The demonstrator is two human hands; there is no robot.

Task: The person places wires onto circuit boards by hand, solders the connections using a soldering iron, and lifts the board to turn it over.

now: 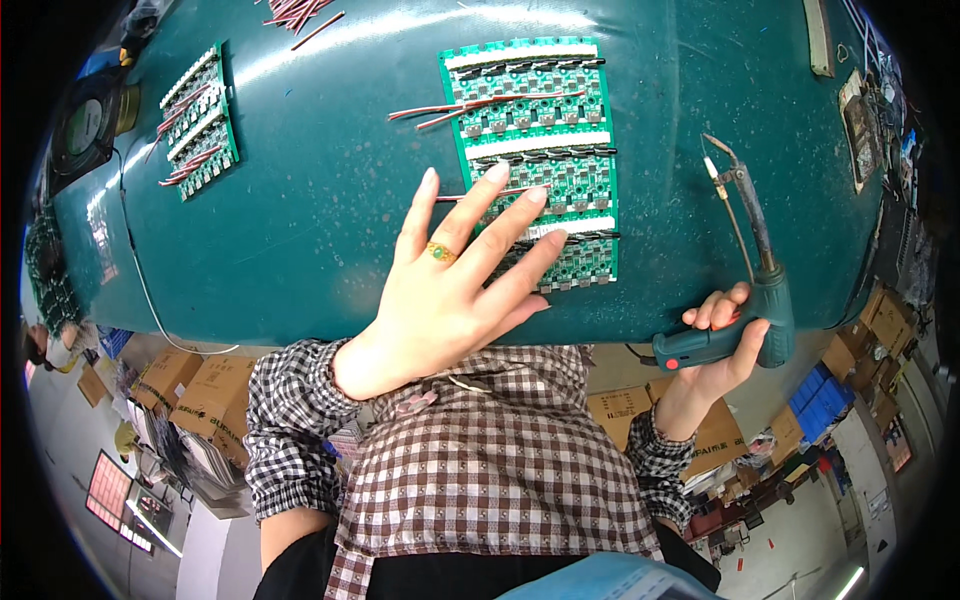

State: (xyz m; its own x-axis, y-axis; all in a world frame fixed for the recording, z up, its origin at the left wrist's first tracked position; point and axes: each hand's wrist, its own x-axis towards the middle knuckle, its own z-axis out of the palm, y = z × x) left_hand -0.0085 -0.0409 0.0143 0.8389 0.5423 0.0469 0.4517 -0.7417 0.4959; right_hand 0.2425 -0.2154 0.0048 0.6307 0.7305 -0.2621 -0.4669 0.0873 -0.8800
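Observation:
My left hand [450, 280] lies with spread fingers over the lower part of a green circuit board panel [550, 122]. Its fingertips touch the panel or rest just above it. Across the panel run white connector strips [540, 143] and black strips of leads. Thin red and black wires [490, 102] lie over its upper left side, and another wire [455, 198] passes under my left fingers. My right hand [712, 378] grips the handle of a green soldering gun [770, 300], right of the panel. The gun's tip points up and away from me, apart from the panel.
A smaller circuit board panel [212, 130] with wires lies at the left. Loose red wires [295, 12] are piled at the far edge. A round black device [90, 125] and a cable [140, 262] sit at the table's left. At the right rim lies a worn, flat tray-like object [858, 130].

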